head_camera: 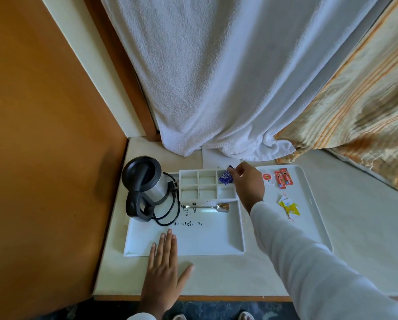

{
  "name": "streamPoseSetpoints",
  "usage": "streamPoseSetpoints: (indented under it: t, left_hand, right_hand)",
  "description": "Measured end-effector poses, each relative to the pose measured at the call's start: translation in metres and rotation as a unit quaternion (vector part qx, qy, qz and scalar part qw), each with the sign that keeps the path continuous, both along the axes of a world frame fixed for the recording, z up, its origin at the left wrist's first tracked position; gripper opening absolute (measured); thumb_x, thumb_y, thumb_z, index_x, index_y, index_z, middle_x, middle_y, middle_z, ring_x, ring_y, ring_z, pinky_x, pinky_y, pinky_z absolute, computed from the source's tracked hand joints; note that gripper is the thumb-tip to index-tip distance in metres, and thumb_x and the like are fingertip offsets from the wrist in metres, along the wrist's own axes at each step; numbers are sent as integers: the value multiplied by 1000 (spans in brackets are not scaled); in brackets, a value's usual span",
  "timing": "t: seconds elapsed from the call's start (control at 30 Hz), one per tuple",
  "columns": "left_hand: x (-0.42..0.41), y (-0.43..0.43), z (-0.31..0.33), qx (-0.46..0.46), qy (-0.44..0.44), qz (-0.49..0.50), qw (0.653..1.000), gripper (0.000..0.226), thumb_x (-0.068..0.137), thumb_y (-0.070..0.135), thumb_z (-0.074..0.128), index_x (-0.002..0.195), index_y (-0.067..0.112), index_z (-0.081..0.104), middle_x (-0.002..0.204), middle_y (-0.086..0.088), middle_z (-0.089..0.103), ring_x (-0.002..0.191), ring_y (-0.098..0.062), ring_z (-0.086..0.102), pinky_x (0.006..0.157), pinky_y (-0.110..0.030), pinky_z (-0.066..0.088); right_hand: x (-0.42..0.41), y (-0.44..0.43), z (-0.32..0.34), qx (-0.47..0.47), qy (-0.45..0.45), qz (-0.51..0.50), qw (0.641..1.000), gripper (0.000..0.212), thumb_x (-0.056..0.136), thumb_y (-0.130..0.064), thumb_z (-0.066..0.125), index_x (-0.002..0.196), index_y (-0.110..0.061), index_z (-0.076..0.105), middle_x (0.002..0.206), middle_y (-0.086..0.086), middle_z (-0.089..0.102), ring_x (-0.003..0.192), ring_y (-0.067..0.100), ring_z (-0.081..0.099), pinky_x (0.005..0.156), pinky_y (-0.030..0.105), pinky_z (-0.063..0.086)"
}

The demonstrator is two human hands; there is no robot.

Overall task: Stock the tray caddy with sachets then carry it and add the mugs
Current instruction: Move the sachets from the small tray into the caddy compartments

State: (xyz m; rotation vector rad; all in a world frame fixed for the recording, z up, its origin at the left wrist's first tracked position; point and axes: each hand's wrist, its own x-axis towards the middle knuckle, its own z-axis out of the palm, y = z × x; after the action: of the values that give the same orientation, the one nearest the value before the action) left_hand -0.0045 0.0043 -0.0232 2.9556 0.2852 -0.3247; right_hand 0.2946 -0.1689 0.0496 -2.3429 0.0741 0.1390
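Upright, purple sachet point(225, 177) tilts over caddy point(188, 179).

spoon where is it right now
In the head view the spoon lies flat in the white tray caddy, just in front of the compartment grid, right of the kettle.

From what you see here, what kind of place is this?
Probably a hotel guest room. An electric kettle stands on a white tray caddy with small compartments, single-serve sachets lie on a serving tray beside it, and a white towel hangs behind.
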Motion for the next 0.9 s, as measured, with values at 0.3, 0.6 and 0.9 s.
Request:
streamPoseSetpoints:
  t: [0.3,0.6,0.9]
  left_hand:
    - [0,0,3,3,-5,-2,1000,98,92,76,35,158,5,21,169,-14,17,154,-32,23,120,-51,21]
    - [0,0,0,4,-4,-3,1000,98,93,76,35,159,5,18,171,-13,13,156,-31,20,121,-52,22]
    - [0,0,1,5,7,-3,1000,99,92,76,35,159,6,18,171,-13,12,156,-31,19,121,-52,21]
  right_hand:
    - [-8,-3,-6,-49,-55,-2,997,30,99,-50,60,88,-23,63,87,-3,69,75,19,63,66,39,58]
    - [-7,-1,-12,-73,-54,-14,996,33,102,-50,51,85,-22,52,84,-2,61,73,21,61,64,40,55]
    - [-9,0,-15,-105,-68,87,988,26,100,-48,57,96,-22,53,93,-6,55,79,24,61,65,40,56]
